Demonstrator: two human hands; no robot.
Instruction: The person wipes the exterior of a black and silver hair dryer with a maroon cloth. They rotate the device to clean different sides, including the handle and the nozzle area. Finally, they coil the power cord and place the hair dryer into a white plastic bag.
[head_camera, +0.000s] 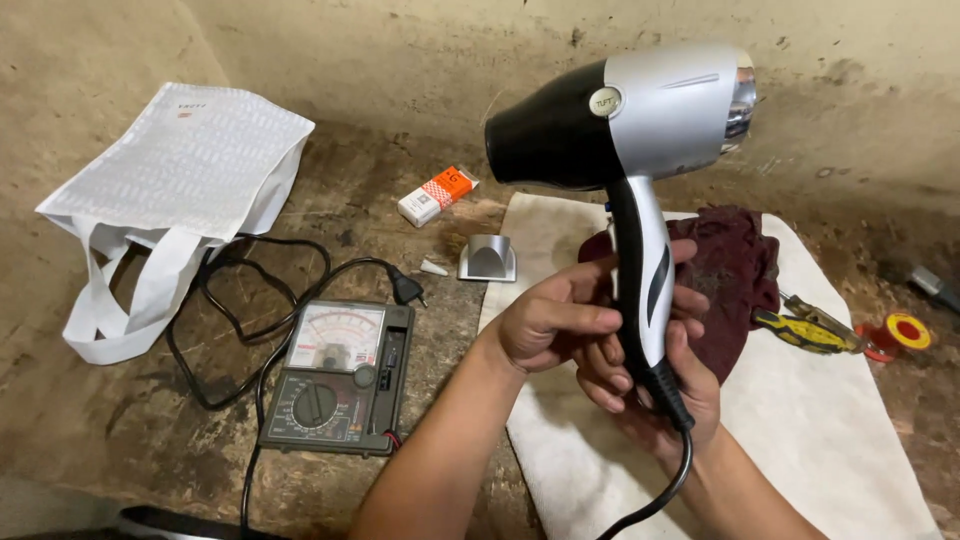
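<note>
Both hands hold 1 hair dryer upright above a white towel that lies on a stained floor. The dryer has a black front barrel, a silver rear body and a silver-and-black handle that points down. The right hand is wrapped around the lower handle from behind, fingers closed on it near the point where the black cord leaves. The left hand lies against the handle's near side, thumb and fingers curled onto it, so both hands are clamped on the same handle and touch each other.

Taking the towel as the landmark: a dark red rag lies crumpled on its far part, behind the handle. Just off its right edge lie yellow-handled pliers, and further right a small spool with a red and yellow face. Just off its far left corner sits a small silver nozzle piece, with a little orange and white box beyond it. Left of the towel rests a grey dial meter, with a black plug and loops of black cable beside it. Far left of the towel lies a white cloth bag.
</note>
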